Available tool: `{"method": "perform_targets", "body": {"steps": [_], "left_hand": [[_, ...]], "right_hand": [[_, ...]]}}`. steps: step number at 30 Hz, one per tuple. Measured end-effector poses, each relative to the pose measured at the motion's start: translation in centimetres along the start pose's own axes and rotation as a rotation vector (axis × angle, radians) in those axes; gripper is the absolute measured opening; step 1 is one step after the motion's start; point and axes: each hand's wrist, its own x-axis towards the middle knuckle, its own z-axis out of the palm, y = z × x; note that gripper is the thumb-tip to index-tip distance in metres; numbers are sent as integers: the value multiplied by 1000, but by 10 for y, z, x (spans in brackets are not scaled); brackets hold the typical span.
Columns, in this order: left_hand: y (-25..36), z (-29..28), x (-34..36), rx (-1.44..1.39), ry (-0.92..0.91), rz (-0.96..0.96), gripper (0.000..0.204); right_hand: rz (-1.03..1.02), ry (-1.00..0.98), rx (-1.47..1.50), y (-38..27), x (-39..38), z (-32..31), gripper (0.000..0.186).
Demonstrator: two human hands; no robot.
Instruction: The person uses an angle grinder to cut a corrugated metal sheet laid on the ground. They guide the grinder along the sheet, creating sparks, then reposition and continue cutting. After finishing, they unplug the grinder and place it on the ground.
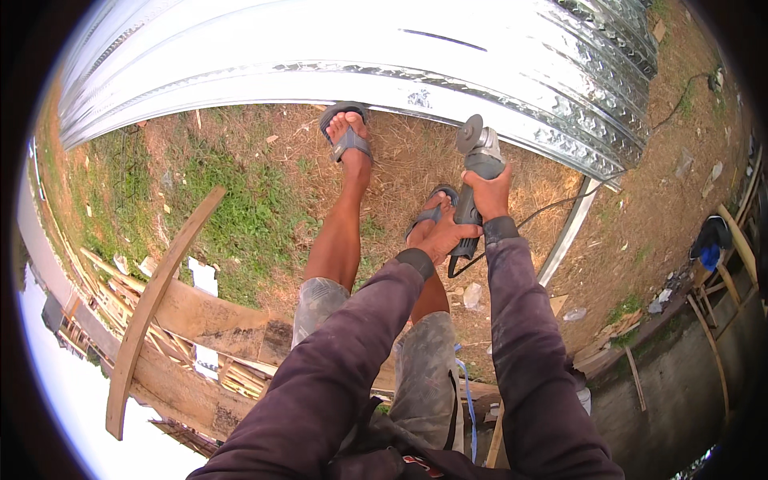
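Observation:
Both hands hold an angle grinder in front of my right leg. My right hand wraps round its grey body just behind the head. Lower down, my left hand grips the rear of the handle. The round disc points away from me, close to the near edge of a shiny corrugated metal sheet; I cannot tell whether the two touch. From the handle's end a dark power cord loops round and runs right, past the sheet's corner.
My left sandalled foot stands at the sheet's edge, the right one beside the grinder. A narrow metal strip lies right of my arm. Wooden planks and a curved board are at left. Bits of litter dot the grass.

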Motion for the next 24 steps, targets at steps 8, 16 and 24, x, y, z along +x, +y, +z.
{"method": "perform_targets", "body": {"steps": [8, 16, 24], "left_hand": [[16, -9, -3, 65, -88, -39, 74], [-2, -32, 46, -113, -125, -27, 37], [-8, -53, 78, -210, -36, -38, 31]], "right_hand": [[80, 72, 4, -19, -11, 4, 89], [57, 54, -168, -6, 38, 26, 86], [2, 11, -236, 17, 67, 51, 87]]}}
